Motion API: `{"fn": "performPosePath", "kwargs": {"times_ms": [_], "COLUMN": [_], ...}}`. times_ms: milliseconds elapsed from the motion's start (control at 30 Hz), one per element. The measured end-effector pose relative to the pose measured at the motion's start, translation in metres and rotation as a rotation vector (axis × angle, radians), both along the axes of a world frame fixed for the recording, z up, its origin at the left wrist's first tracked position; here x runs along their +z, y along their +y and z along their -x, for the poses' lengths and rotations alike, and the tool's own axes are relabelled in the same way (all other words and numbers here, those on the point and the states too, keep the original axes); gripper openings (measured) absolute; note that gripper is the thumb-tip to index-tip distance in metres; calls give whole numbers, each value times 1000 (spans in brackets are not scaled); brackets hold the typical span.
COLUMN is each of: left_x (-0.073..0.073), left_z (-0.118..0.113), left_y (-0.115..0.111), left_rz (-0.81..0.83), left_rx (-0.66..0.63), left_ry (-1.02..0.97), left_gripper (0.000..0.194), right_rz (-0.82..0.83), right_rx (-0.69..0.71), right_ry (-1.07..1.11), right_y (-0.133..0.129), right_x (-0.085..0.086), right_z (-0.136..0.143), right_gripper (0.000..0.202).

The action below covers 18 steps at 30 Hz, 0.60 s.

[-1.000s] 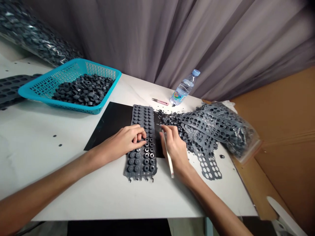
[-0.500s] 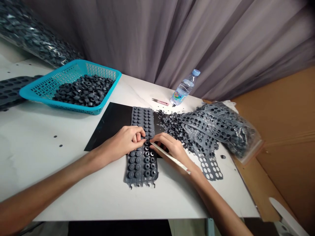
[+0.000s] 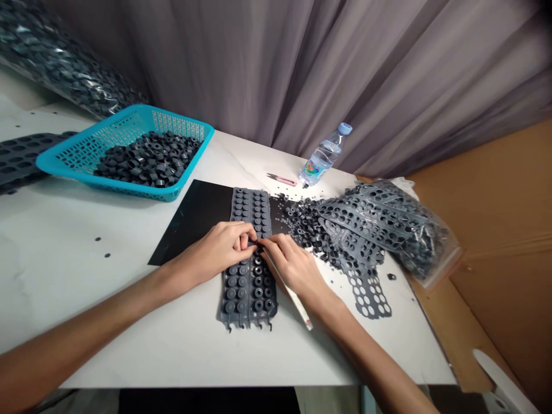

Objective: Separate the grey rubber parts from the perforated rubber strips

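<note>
A dark grey moulded rubber sheet (image 3: 249, 293) with rows of round knobs lies lengthwise before me, its far part on a black mat (image 3: 190, 221). In the nearer right-hand rows the knobs show open centres. My left hand (image 3: 230, 244) is closed over the middle of the sheet, thumb and forefinger pinched at a small dark bit I cannot make out. Facing it, my right hand (image 3: 291, 261) grips a slim white stick-like tool (image 3: 297, 305), its near end sloping toward me. The tool's tip is hidden by the fingers, close to the left fingertips.
A blue basket (image 3: 172, 192) of small black rings stands back left, before a large filled plastic bag (image 3: 77, 75). Right of the mat are loose black pieces (image 3: 308, 221), punched sheets (image 3: 368, 293) and another bag (image 3: 425, 247). Pink-handled snips (image 3: 282, 179) lie by a water bottle (image 3: 323, 155).
My right hand has turned, swinging the white tool's near end left and toward me. Its fingertips have shifted slightly up the sheet. My left hand stays nearly in place.
</note>
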<state>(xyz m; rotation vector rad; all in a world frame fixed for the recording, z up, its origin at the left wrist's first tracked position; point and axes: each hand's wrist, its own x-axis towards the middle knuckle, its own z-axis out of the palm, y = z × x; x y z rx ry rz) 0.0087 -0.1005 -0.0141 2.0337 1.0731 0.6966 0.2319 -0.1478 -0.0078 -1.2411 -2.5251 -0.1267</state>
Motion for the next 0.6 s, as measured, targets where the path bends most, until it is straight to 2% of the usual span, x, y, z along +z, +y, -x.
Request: {"fn": "performPosePath", "kwargs": {"times_ms": [167, 300, 367, 467, 600], "left_x": [2, 8, 11, 15, 19], "left_z": [0, 0, 0, 1, 1], "left_y": [0, -2, -2, -3, -6], "left_rz": [10, 20, 15, -4, -38], "left_rx": [2, -8, -15, -18, -28], "left_ry": [24, 47, 59, 87, 131], "left_gripper": [8, 8, 9, 11, 12], "right_rz": [24, 65, 132, 326, 453], "right_rx": [-201, -396, -369, -215, -32], "right_ry": [40, 119, 216, 379, 424], "right_y": [-3, 2, 4, 6, 4], "right_x": [-9, -5, 1, 11, 20], "right_z": [9, -5, -17, -30, -34], "right_gripper": [32, 32, 31, 31, 21]}}
